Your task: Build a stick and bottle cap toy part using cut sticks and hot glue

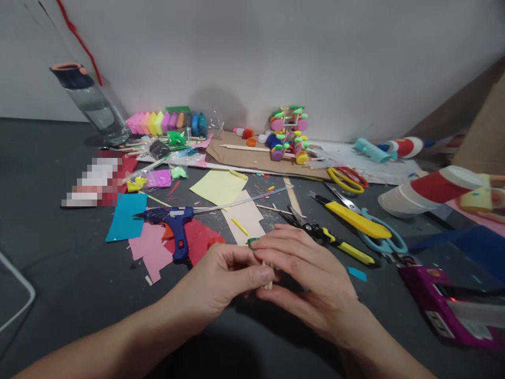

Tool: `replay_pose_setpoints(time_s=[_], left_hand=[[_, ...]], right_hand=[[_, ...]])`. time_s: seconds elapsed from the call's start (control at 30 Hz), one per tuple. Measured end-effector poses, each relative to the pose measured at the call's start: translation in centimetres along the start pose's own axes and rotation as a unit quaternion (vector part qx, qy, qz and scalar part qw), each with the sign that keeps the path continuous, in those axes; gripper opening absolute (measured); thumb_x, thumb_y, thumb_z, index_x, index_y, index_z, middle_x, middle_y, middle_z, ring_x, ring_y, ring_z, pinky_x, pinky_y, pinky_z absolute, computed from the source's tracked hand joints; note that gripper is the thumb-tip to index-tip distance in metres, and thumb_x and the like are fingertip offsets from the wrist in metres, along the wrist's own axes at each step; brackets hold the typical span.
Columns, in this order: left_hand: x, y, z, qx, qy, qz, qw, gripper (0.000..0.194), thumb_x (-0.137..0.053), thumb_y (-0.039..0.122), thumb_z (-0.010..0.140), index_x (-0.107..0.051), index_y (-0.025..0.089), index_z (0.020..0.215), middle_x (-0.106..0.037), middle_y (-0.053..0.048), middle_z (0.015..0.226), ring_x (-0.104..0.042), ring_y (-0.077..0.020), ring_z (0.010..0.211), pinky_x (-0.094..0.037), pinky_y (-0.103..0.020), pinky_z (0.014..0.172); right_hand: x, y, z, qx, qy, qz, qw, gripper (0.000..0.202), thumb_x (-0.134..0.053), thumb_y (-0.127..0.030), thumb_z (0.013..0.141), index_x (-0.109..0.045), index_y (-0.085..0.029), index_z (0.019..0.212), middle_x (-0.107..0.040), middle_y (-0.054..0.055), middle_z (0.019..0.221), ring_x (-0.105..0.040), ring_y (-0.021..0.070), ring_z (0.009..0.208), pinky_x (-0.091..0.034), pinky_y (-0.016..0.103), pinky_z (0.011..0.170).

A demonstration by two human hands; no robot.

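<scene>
No text, label or number can be read clearly.

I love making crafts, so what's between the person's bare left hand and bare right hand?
Pale, thin, wooden-looking sticks show between the left hand and right hand in the head view; the hands hide the rest.

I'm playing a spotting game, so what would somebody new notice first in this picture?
Probably the left hand and right hand, front and centre, meeting around a small pale piece. Next might come the blue glue gun, lying across coloured paper to their left, then the bright yellow cutter beyond them on the right.
</scene>
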State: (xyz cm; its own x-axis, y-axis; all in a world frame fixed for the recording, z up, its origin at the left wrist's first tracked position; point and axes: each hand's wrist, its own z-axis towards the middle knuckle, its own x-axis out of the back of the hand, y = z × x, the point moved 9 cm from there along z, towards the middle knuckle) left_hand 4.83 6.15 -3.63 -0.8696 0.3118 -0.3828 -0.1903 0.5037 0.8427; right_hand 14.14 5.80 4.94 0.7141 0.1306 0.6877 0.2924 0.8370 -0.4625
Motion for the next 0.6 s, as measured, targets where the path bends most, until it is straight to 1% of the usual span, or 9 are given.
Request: replay_pose_setpoints(time_s=[0.1, 0.2, 0.27, 0.4, 0.5, 0.6], left_hand=[[0.08, 0.25, -0.08, -0.007, 0.005, -0.001, 1.000, 0.029, -0.078, 0.037, 0.076, -0.070, 0.010, 0.070, -0.056, 0.002, 0.067, -0.045, -0.0098, 0.066, -0.031, -0.025, 0.066], [0.47, 0.16, -0.09, -0.004, 0.029, -0.021, 0.999, 0.025, -0.080, 0.035, 0.074, -0.072, 0.012, 0.069, -0.060, 0.002, 0.066, -0.044, -0.0087, 0.062, -0.029, -0.024, 0.062], [0.66, -0.01, -0.10, 0.001, 0.041, -0.034, 0.999, 0.023, -0.081, 0.034, 0.073, -0.072, 0.013, 0.067, -0.059, 0.003, 0.062, -0.043, -0.0081, 0.059, -0.028, -0.024, 0.060], [0.45, -0.30, -0.06, 0.007, 0.032, -0.054, 0.998, 0.024, -0.082, 0.034, 0.073, -0.071, 0.014, 0.064, -0.058, 0.003, 0.060, -0.041, -0.0077, 0.057, -0.027, -0.024, 0.057], [0.23, -0.33, 0.08, 0.002, 0.018, -0.065, 0.998, 0.024, -0.082, 0.034, 0.074, -0.072, 0.014, 0.066, -0.060, 0.002, 0.063, -0.042, -0.0074, 0.057, -0.028, -0.024, 0.057], [0.11, -0.33, 0.24, -0.001, 0.007, -0.070, 0.998, 0.026, -0.081, 0.035, 0.075, -0.071, 0.014, 0.063, -0.060, 0.002, 0.062, -0.043, -0.0074, 0.056, -0.030, -0.023, 0.057]], right_hand=[[-0.31, 0.12, -0.18, -0.005, -0.013, 0.010, 1.000, 0.035, -0.070, -0.028, 0.094, -0.060, -0.014, 0.124, -0.071, 0.010, 0.117, -0.063, 0.0193, 0.114, -0.040, 0.041, 0.113], [-0.68, 0.64, -0.32, -0.031, -0.034, 0.009, 0.999, 0.046, -0.069, -0.038, 0.094, -0.056, -0.014, 0.131, -0.067, 0.012, 0.126, -0.058, 0.0211, 0.124, -0.039, 0.040, 0.114], [-0.74, 0.83, -0.34, -0.044, -0.038, 0.011, 0.998, 0.048, -0.069, -0.042, 0.094, -0.055, -0.014, 0.131, -0.066, 0.012, 0.127, -0.056, 0.0215, 0.126, -0.039, 0.040, 0.114], [-0.47, 0.51, -0.24, -0.035, -0.020, 0.012, 0.999, 0.034, -0.068, -0.030, 0.096, -0.059, -0.016, 0.125, -0.069, 0.010, 0.121, -0.061, 0.0198, 0.117, -0.040, 0.040, 0.114], [-0.53, 0.42, -0.29, -0.031, -0.021, -0.003, 0.999, 0.034, -0.068, -0.028, 0.095, -0.060, -0.014, 0.125, -0.070, 0.010, 0.120, -0.063, 0.0200, 0.117, -0.040, 0.041, 0.115], [-0.62, 0.49, -0.39, -0.029, -0.026, -0.012, 0.999, 0.035, -0.068, -0.025, 0.095, -0.060, -0.013, 0.126, -0.069, 0.010, 0.123, -0.061, 0.0198, 0.119, -0.037, 0.041, 0.117]])
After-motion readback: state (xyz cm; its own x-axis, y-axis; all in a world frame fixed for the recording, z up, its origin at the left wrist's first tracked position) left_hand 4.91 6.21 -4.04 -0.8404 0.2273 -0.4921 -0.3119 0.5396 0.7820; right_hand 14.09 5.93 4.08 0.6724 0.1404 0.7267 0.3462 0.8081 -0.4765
